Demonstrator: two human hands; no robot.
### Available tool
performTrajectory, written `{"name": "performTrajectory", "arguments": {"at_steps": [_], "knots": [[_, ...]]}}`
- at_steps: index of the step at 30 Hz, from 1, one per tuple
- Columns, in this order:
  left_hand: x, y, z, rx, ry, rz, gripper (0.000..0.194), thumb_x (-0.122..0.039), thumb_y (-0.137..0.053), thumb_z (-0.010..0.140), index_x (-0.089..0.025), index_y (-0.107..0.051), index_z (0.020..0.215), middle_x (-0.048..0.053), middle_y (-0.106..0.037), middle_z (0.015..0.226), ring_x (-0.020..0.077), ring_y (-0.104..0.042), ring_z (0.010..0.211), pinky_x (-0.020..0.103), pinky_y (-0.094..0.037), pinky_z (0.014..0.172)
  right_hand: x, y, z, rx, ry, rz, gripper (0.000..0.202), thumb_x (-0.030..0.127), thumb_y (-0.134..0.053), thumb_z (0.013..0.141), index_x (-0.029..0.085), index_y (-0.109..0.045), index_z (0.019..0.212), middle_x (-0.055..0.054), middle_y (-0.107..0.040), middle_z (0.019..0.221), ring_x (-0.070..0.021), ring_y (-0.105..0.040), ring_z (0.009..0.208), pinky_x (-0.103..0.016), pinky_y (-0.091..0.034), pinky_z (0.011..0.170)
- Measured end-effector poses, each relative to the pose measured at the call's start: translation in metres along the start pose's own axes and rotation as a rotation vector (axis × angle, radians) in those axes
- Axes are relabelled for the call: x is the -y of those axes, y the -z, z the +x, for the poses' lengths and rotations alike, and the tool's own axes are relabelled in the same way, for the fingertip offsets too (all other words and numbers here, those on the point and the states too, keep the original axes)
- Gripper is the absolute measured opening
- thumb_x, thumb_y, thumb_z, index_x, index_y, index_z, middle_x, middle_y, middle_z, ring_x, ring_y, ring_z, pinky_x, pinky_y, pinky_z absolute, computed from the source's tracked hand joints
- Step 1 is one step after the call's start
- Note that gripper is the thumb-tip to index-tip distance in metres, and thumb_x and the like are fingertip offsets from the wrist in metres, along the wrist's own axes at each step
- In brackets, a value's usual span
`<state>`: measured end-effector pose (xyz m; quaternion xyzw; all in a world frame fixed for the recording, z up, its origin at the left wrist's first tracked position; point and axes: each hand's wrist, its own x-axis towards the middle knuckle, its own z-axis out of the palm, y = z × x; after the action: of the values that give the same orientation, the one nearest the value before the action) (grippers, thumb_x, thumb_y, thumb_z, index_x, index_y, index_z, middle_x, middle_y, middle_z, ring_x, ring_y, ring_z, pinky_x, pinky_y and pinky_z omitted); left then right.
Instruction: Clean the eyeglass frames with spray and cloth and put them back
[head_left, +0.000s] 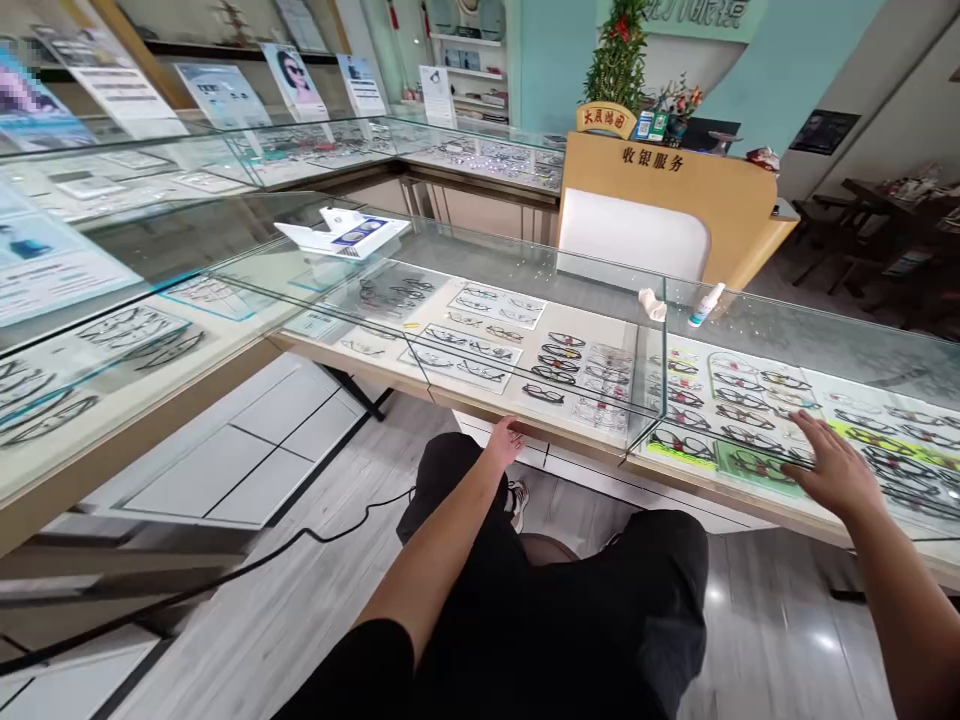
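Note:
My left hand is at the front edge of the glass display case, above my knee; its fingers are partly curled, and what they hold, if anything, is too small to make out. Over the right part of the case my right hand is spread with nothing in it, its fingers on or just over the glass. Rows of eyeglasses lie under the glass. On top of the case stand a small white spray bottle and a crumpled white tissue.
A folded white and blue card lies on the case at the back left. Beyond is a wooden counter with plants, and a white chair back before it. A black cable crosses the lower left.

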<state>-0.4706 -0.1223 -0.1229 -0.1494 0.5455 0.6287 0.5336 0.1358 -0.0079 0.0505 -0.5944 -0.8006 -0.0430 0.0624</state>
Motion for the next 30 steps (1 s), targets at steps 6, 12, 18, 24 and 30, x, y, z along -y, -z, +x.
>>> {"name": "performTrajectory", "arguments": {"at_steps": [6, 12, 18, 24, 30], "knots": [[-0.002, -0.003, 0.011, -0.021, 0.068, 0.080, 0.047, -0.044, -0.075, 0.107, -0.019, -0.068, 0.146, 0.014, -0.070, 0.147, 0.0288, -0.073, 0.126, 0.052, -0.065, 0.105, -0.001, -0.001, 0.002, 0.033, 0.003, -0.019, 0.081, 0.054, -0.050, 0.105, 0.027, -0.033, 0.180, -0.010, -0.037, 0.189, -0.0360, -0.034, 0.175, -0.056, -0.036, 0.134], [-0.003, 0.001, 0.020, 0.015, 0.038, 0.164, 0.046, -0.044, -0.075, 0.107, -0.019, -0.069, 0.145, 0.014, -0.070, 0.147, 0.0282, -0.073, 0.125, 0.052, -0.066, 0.105, 0.017, 0.013, -0.002, 0.052, -0.036, -0.006, 0.079, 0.052, -0.048, 0.109, 0.023, -0.034, 0.181, -0.010, -0.037, 0.189, -0.0360, -0.033, 0.175, -0.053, -0.035, 0.134], [0.004, 0.007, 0.012, 0.028, 0.012, 0.312, 0.046, -0.044, -0.074, 0.107, -0.019, -0.069, 0.146, 0.014, -0.070, 0.147, 0.0283, -0.073, 0.125, 0.052, -0.066, 0.105, 0.022, 0.020, -0.004, 0.073, -0.039, 0.007, 0.079, 0.049, -0.048, 0.110, 0.021, -0.032, 0.182, -0.011, -0.035, 0.190, -0.0355, -0.032, 0.176, -0.050, -0.035, 0.132], [-0.011, 0.051, -0.025, 0.090, 0.088, 0.577, 0.041, -0.043, -0.075, 0.107, -0.017, -0.071, 0.138, 0.012, -0.074, 0.135, 0.0248, -0.075, 0.114, 0.046, -0.067, 0.097, 0.021, 0.018, -0.005, 0.071, -0.054, 0.011, 0.077, 0.046, -0.050, 0.111, 0.023, -0.032, 0.182, -0.010, -0.036, 0.189, -0.0343, -0.032, 0.176, -0.048, -0.035, 0.133], [-0.070, 0.083, -0.117, 0.388, 0.237, 0.908, 0.030, -0.019, -0.097, 0.076, -0.019, -0.082, 0.102, 0.009, -0.082, 0.093, 0.0315, -0.080, 0.092, 0.035, -0.058, 0.079, 0.022, 0.020, -0.007, 0.068, -0.072, 0.027, 0.078, 0.049, -0.049, 0.111, 0.022, -0.033, 0.182, -0.009, -0.037, 0.189, -0.0334, -0.033, 0.176, -0.046, -0.032, 0.136]]}}
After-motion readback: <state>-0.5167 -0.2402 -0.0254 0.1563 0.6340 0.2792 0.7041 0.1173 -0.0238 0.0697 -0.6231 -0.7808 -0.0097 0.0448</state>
